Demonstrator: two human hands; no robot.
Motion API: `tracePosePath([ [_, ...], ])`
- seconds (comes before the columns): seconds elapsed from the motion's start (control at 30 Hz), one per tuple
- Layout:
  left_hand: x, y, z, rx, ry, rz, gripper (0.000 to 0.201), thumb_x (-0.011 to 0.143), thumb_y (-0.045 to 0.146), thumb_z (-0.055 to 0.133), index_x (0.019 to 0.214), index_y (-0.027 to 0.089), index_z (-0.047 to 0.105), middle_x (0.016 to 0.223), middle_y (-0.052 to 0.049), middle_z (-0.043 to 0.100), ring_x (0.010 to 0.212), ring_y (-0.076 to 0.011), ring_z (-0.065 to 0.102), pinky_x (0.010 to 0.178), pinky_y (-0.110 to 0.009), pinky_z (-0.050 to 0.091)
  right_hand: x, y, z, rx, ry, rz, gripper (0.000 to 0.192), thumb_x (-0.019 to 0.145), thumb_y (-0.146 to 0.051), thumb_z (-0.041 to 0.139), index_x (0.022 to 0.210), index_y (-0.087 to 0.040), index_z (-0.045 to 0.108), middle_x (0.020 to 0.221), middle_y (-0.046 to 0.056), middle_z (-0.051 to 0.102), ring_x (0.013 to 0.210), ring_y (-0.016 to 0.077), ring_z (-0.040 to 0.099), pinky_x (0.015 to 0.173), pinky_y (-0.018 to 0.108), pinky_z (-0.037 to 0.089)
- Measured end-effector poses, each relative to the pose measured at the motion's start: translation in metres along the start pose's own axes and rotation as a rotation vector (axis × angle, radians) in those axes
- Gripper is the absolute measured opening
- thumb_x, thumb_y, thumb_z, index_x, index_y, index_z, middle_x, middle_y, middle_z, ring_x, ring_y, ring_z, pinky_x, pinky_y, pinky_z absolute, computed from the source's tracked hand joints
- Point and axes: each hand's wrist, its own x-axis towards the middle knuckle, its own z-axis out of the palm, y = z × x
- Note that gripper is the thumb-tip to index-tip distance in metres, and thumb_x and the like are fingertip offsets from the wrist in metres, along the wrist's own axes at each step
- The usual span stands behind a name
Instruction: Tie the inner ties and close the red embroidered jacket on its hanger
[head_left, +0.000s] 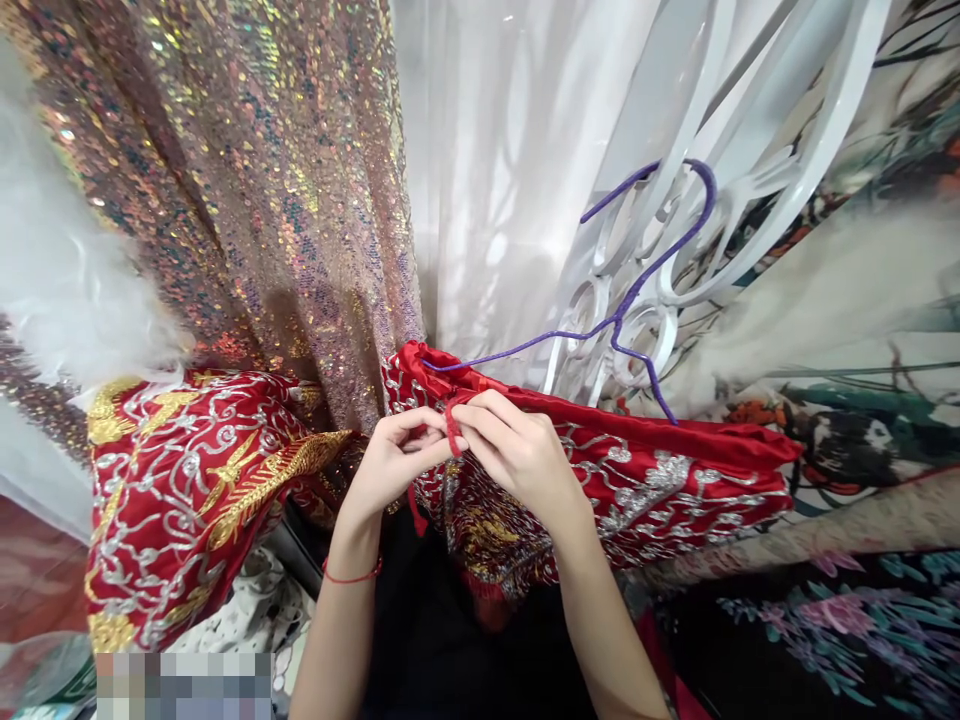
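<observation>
A red garment (660,470) with silver and gold embroidery hangs on a purple wire hanger (637,290), whose hook rests on a white ornate metal frame (720,150). My left hand (394,460) and my right hand (517,450) meet at the garment's upper edge near its left end. Both pinch a thin red cord or loop (452,425) between their fingertips. A red string bracelet (352,576) sits on my left wrist.
A pink iridescent sequin cloth (255,180) hangs at the upper left beside a sheer white curtain (495,170). Another red embroidered garment (180,490) lies at the left. White feathery fabric (52,270) is at the far left. Floral printed fabric (862,420) fills the right side.
</observation>
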Motion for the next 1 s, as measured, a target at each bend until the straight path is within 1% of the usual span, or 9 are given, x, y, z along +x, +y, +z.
tracePosePath([
  [0.07,0.000,-0.001,0.000,-0.017,-0.022,0.002,0.032,0.074,0.044,0.082,0.071,0.017,0.067,0.059,0.005,0.042,0.054,-0.0066,0.033,0.049,-0.020,0.028,0.000,0.000,0.002,0.017,0.018,0.005,0.023,0.102,-0.023,0.048,0.106,-0.018,0.069,0.097,0.006,0.071,0.071,0.0115,0.066,0.060,0.022,0.049],
  [0.17,0.000,-0.002,0.002,-0.083,-0.055,0.031,0.030,0.082,0.046,0.074,0.077,0.018,0.064,0.065,0.003,0.048,0.057,-0.0078,0.039,0.054,-0.021,0.035,0.000,-0.001,0.007,0.012,0.063,0.056,0.020,0.099,-0.020,0.049,0.103,-0.017,0.068,0.093,0.005,0.072,0.064,0.0101,0.064,0.058,0.021,0.048],
  [0.3,0.005,-0.006,0.006,-0.117,0.003,0.079,0.030,0.094,0.050,0.056,0.086,0.021,0.050,0.065,0.006,0.042,0.051,-0.0073,0.037,0.050,-0.022,0.032,0.000,0.000,0.013,-0.026,0.197,0.161,0.016,0.094,-0.019,0.051,0.095,-0.019,0.067,0.086,0.003,0.072,0.060,0.0096,0.062,0.058,0.021,0.048],
  [0.37,0.009,-0.009,0.005,-0.013,0.076,0.115,0.026,0.099,0.047,0.048,0.089,0.022,0.044,0.062,0.007,0.041,0.050,-0.0077,0.039,0.051,-0.022,0.032,-0.001,0.002,0.014,-0.068,0.282,0.202,0.013,0.090,-0.018,0.053,0.089,-0.019,0.065,0.081,0.001,0.071,0.060,0.0102,0.062,0.058,0.022,0.047],
  [0.43,0.014,-0.010,0.004,0.149,0.166,0.162,0.020,0.101,0.041,0.043,0.092,0.023,0.042,0.059,0.008,0.045,0.050,-0.0082,0.043,0.054,-0.022,0.035,-0.002,0.006,0.014,-0.111,0.350,0.253,0.011,0.087,-0.017,0.053,0.084,-0.020,0.063,0.077,-0.001,0.070,0.060,0.0106,0.062,0.057,0.022,0.046],
  [0.53,0.023,-0.011,0.003,0.359,0.267,0.240,0.012,0.100,0.032,0.043,0.093,0.023,0.040,0.058,0.008,0.052,0.049,-0.0084,0.049,0.054,-0.021,0.038,-0.003,0.010,0.013,-0.158,0.403,0.305,0.009,0.085,-0.016,0.054,0.082,-0.021,0.061,0.074,-0.002,0.067,0.058,0.0101,0.060,0.055,0.022,0.044],
  [0.73,0.040,-0.022,-0.001,0.479,0.396,0.388,0.007,0.095,0.028,0.047,0.094,0.023,0.042,0.061,0.007,0.055,0.051,-0.0096,0.057,0.052,-0.019,0.038,-0.001,0.010,0.009,-0.340,0.477,0.272,0.011,0.079,-0.012,0.053,0.076,-0.020,0.059,0.068,-0.002,0.064,0.054,0.0103,0.055,0.056,0.024,0.041],
  [0.87,0.049,-0.038,-0.012,0.682,0.473,0.443,0.008,0.093,0.028,0.050,0.095,0.021,0.050,0.068,0.003,0.058,0.050,-0.0085,0.051,0.052,-0.020,0.035,0.004,0.016,0.001,-0.500,0.491,0.205,0.013,0.079,-0.012,0.052,0.076,-0.020,0.062,0.067,-0.001,0.064,0.054,0.0119,0.051,0.055,0.027,0.038],
  [1.0,0.055,-0.049,-0.025,0.787,0.531,0.427,0.014,0.093,0.029,0.052,0.100,0.018,0.057,0.071,0.000,0.062,0.053,-0.0096,0.051,0.054,-0.021,0.034,0.008,0.021,-0.004,-0.523,0.422,0.199,0.016,0.079,-0.013,0.051,0.075,-0.021,0.064,0.067,-0.001,0.062,0.056,0.0127,0.048,0.057,0.028,0.036],
])
